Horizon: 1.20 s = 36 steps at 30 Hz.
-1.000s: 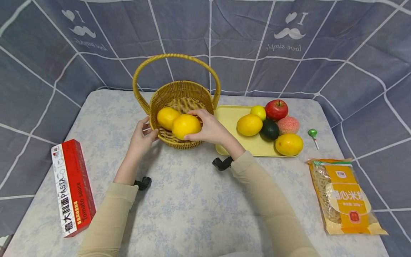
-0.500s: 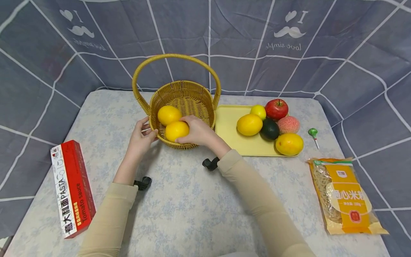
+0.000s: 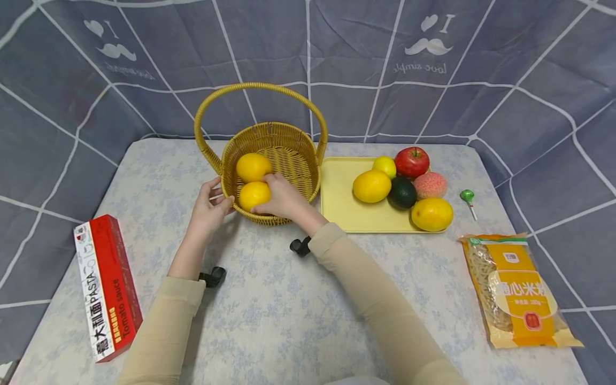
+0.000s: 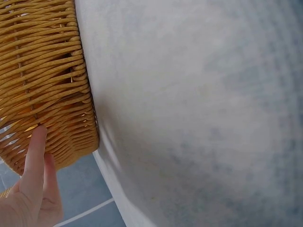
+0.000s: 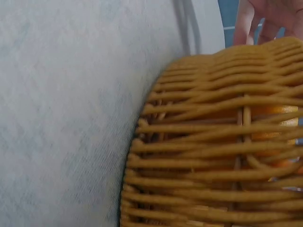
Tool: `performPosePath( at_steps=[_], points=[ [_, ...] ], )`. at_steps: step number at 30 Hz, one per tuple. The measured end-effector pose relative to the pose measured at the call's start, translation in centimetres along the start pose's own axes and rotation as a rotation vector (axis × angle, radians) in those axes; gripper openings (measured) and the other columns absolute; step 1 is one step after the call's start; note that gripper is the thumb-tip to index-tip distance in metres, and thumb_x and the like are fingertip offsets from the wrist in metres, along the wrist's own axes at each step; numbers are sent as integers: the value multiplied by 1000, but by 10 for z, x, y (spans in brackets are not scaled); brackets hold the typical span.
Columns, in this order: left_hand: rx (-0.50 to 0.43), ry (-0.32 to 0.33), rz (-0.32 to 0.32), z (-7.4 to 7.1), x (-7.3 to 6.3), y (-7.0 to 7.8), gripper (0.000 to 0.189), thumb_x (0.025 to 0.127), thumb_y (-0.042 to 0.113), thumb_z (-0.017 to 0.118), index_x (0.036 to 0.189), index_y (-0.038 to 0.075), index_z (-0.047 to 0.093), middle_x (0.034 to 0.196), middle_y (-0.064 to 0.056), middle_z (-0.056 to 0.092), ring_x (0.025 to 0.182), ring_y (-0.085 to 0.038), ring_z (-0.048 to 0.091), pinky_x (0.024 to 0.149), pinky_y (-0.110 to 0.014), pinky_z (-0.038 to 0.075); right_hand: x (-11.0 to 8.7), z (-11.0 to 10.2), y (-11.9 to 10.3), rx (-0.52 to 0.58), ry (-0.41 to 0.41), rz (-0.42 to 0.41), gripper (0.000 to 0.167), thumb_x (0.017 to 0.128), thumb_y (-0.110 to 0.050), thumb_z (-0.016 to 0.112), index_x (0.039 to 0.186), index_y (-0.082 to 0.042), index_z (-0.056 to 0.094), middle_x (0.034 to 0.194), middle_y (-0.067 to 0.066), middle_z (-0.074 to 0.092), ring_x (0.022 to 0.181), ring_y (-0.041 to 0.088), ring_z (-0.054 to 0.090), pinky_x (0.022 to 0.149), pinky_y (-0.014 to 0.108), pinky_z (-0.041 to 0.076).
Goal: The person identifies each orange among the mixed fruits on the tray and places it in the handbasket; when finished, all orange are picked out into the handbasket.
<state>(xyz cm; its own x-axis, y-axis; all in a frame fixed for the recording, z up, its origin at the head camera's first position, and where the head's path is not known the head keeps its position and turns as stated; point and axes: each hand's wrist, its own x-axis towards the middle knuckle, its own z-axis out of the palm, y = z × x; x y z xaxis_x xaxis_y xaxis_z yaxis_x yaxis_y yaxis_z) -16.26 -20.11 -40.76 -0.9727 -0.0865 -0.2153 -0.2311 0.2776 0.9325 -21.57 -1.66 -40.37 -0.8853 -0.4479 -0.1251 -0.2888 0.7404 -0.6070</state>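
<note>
Inside the basket (image 3: 294, 140), toward its near left, the right hand (image 3: 285, 200) curls thumb and fingers round the front yellow fruit (image 3: 252, 197), while the left hand (image 3: 208, 207), fingers loosely extended, touches the basket's outer left wall without clasping it. The fruit looks firm, smooth and perhaps slippery, best held across its widest part; the basket seems light and stiff, easily steadied by its rim. Just behind that fruit lies another yellow fruit (image 3: 253, 167); the hand hides the held one's right side, and its underside is out of sight.
</note>
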Motion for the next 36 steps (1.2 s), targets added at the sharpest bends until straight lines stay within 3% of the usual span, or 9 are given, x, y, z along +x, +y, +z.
performPosePath(
  at_steps=[10,19,27,36],
  points=[
    [3,8,-10,2,0,-2,68,103,16,49,159,15,12,152,-23,27,137,-33,40,107,-45,49,-2,1,-3,-14,18,-2,83,80,-47,79,145,-8,45,144,14,47,126,25,53,107,39,48],
    [-11,9,-7,2,0,-1,68,103,16,49,159,15,11,151,-23,27,136,-33,41,107,-45,49,-12,-11,-3,12,-6,-39,76,83,-44,77,144,-9,47,145,12,47,128,24,50,110,39,45],
    [-15,2,-4,-1,1,-3,67,103,16,49,159,16,12,150,-22,28,135,-32,41,106,-43,50,-32,-36,7,59,50,-156,58,89,-36,73,137,-11,56,136,6,57,128,21,51,110,35,44],
    [-22,-10,0,0,3,-3,67,103,16,49,159,16,12,151,-22,28,136,-32,41,106,-44,50,-68,-75,32,154,106,-248,53,89,-29,75,135,-9,59,131,6,61,122,25,56,106,39,49]
  ],
)
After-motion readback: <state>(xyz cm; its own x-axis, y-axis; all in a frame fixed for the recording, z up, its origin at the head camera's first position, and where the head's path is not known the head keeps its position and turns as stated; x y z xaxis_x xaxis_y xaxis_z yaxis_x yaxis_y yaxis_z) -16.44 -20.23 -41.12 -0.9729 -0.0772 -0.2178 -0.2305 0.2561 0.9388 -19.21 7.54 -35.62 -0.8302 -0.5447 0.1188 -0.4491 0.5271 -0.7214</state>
